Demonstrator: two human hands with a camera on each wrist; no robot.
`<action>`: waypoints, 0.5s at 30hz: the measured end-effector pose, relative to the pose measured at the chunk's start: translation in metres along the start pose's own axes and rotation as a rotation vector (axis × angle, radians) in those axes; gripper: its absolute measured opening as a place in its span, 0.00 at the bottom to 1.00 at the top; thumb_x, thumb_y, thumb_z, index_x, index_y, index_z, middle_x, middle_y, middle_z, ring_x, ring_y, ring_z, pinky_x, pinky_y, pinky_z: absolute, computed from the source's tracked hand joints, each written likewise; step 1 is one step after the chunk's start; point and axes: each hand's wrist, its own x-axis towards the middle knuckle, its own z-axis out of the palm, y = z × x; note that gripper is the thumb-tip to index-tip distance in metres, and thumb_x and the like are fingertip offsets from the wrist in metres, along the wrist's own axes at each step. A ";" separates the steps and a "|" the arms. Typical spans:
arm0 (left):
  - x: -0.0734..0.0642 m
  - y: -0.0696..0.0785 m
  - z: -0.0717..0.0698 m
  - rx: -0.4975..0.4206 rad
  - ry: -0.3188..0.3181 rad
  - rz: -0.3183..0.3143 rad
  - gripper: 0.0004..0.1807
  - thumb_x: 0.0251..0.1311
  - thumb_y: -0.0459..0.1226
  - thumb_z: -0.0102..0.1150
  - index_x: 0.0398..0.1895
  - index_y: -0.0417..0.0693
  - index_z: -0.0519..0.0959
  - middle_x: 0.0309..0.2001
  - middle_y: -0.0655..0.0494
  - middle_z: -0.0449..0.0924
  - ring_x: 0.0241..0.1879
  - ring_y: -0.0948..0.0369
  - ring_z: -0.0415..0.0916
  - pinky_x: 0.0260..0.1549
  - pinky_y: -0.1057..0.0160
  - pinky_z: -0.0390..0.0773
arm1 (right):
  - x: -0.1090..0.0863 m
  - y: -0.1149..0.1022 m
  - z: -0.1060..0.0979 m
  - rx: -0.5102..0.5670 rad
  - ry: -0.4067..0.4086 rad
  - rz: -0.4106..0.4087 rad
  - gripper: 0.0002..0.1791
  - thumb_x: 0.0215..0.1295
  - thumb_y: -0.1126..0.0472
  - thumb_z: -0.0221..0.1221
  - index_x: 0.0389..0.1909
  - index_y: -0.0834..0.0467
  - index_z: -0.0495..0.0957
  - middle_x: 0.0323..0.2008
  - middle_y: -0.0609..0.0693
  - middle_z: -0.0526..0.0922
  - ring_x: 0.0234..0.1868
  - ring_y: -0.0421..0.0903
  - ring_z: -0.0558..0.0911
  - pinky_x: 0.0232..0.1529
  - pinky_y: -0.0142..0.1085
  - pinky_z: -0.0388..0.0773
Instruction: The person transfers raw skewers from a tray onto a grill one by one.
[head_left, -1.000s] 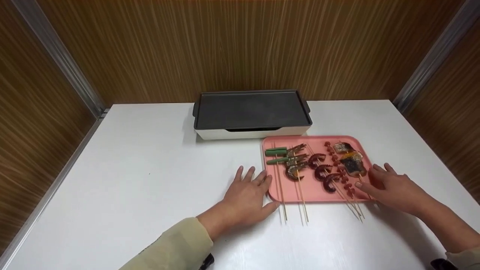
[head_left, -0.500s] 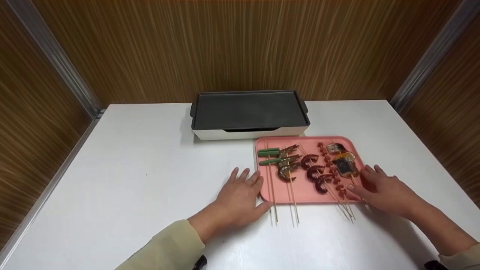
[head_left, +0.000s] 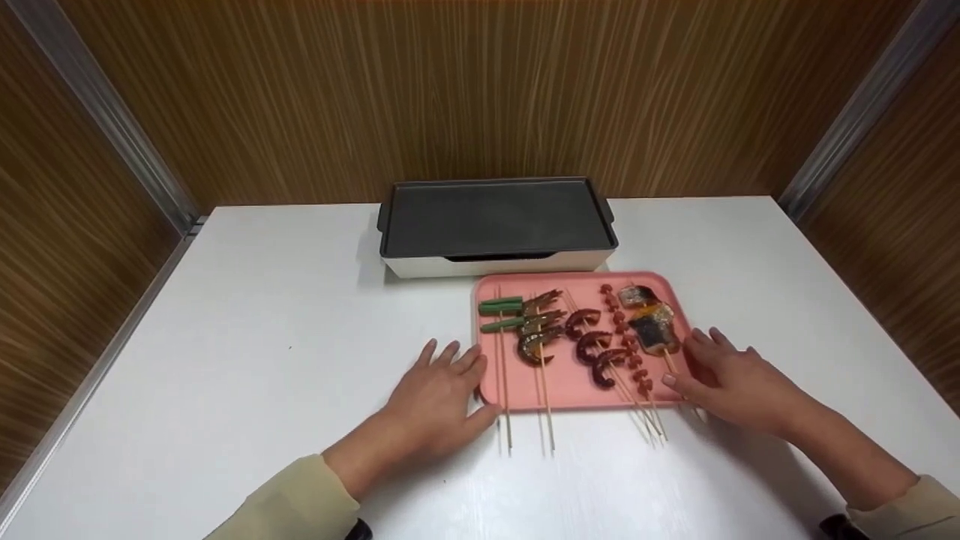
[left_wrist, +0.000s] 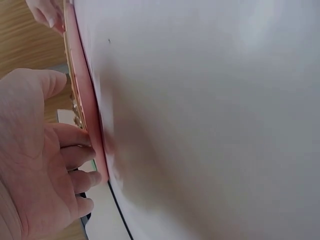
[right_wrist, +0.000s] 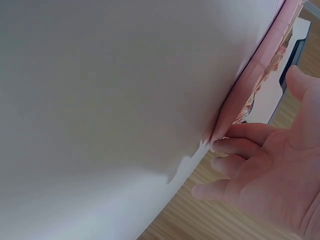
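The pink tray [head_left: 570, 384] with its skewers [head_left: 592, 347] has slid leftward past the black griddle [head_left: 499, 217], now lying just before its right half and beyond, and from afar I see the left hand [head_left: 439, 397] and right hand [head_left: 739, 386], fingers loosely straight, touching the tray's opposite sides

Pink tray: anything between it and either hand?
Nothing visible at the side edges: the left hand touches the pink tray's left edge, the right hand its right. Near the front right corner, though, a skewer stick passes beneath the right thumb.
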 end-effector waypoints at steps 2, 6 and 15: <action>-0.001 0.001 0.000 -0.008 0.012 0.001 0.41 0.77 0.59 0.46 0.77 0.37 0.69 0.78 0.44 0.66 0.78 0.40 0.61 0.79 0.38 0.52 | -0.001 0.001 -0.001 0.008 0.000 -0.009 0.51 0.76 0.31 0.55 0.79 0.70 0.61 0.78 0.73 0.59 0.78 0.76 0.55 0.69 0.79 0.54; -0.002 0.003 0.001 -0.017 0.021 -0.005 0.39 0.77 0.57 0.48 0.77 0.36 0.70 0.78 0.43 0.66 0.78 0.39 0.61 0.78 0.37 0.52 | -0.003 0.003 -0.002 0.020 0.004 -0.027 0.50 0.76 0.31 0.55 0.79 0.69 0.63 0.78 0.71 0.60 0.79 0.75 0.55 0.70 0.77 0.53; 0.001 0.010 0.003 -0.010 0.005 -0.074 0.39 0.76 0.57 0.51 0.78 0.39 0.69 0.79 0.45 0.65 0.79 0.41 0.59 0.79 0.37 0.49 | -0.004 0.012 -0.004 0.026 -0.009 -0.046 0.53 0.74 0.28 0.54 0.78 0.70 0.63 0.79 0.69 0.59 0.80 0.73 0.54 0.72 0.75 0.53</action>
